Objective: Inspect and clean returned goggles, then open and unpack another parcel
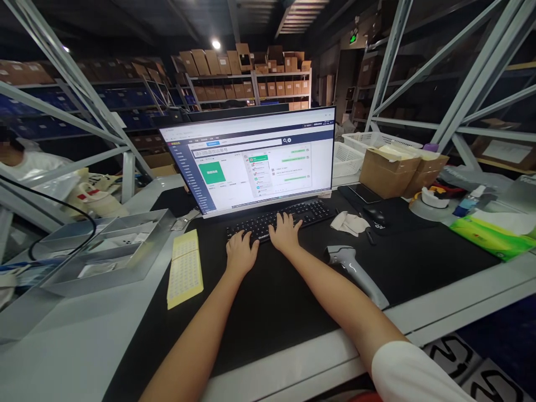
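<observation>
A black keyboard point(312, 211) lies on a black desk mat point(268, 301) in front of a lit monitor point(234, 167). My left hand point(242, 252) rests on the keyboard's left end, fingers spread over the keys. Farther right, my right hand point(285, 233) lies on the middle keys, its fingers also apart. Neither holds anything. On the screen are a web page with a green block and a chat window. A grey handheld barcode scanner point(355, 273) lies to the right of my right forearm. Yellow label sheets point(185, 268) lie left of my left hand.
A crumpled tissue point(349, 223) and a black mouse point(374, 214) lie right of the keyboard. Beyond them stand a cardboard box point(387, 174), a white basket point(347, 160) and a green tissue pack point(494, 234). A divided grey tray point(125, 257) is at left; a person's sleeve point(39, 163) shows beyond.
</observation>
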`<state>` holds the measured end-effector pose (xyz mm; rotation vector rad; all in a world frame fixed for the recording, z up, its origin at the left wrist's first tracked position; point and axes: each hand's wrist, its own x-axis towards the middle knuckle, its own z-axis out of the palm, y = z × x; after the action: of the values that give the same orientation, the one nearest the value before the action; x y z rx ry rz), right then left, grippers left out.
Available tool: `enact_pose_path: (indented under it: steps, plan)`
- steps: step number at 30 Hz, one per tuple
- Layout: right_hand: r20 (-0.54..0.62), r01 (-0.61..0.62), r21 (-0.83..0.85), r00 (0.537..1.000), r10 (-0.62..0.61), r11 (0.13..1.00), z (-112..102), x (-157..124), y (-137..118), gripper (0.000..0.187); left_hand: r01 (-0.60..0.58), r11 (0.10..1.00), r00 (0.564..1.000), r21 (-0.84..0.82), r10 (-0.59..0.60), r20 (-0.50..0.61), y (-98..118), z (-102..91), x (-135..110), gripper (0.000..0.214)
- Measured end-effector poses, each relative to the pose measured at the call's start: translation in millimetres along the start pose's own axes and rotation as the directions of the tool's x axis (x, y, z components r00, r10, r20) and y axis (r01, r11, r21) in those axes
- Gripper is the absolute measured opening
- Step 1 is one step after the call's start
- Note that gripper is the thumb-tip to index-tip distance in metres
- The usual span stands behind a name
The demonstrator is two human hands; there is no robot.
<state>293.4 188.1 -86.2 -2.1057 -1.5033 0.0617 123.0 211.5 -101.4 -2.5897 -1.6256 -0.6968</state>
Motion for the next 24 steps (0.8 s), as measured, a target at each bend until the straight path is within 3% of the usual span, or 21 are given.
enact_pose_path:
  steps: [12, 17, 24]
  plan:
    - [0.009, 0.03, 0.0, 1.0, -0.03, 1.0, 1.2, -0.2, -0.1, 0.059, -0.005, 1.0, 1.0, -0.004, 0.005, 0.006, -1.6, 1.0, 0.1, 0.052]
    - [-0.009, 0.146, 0.013, 0.989, -0.146, 0.989, 1.4, -0.2, 0.8, 0.04, -0.007, 1.0, 1.0, 0.002, 0.007, 0.002, -1.2, 1.2, 0.0, 0.052]
    - [0.027, 0.295, 0.013, 0.955, -0.295, 0.956, -0.6, -0.6, 1.4, 0.035, 0.002, 1.0, 1.0, 0.007, -0.002, -0.004, -0.1, 1.7, -0.3, 0.051]
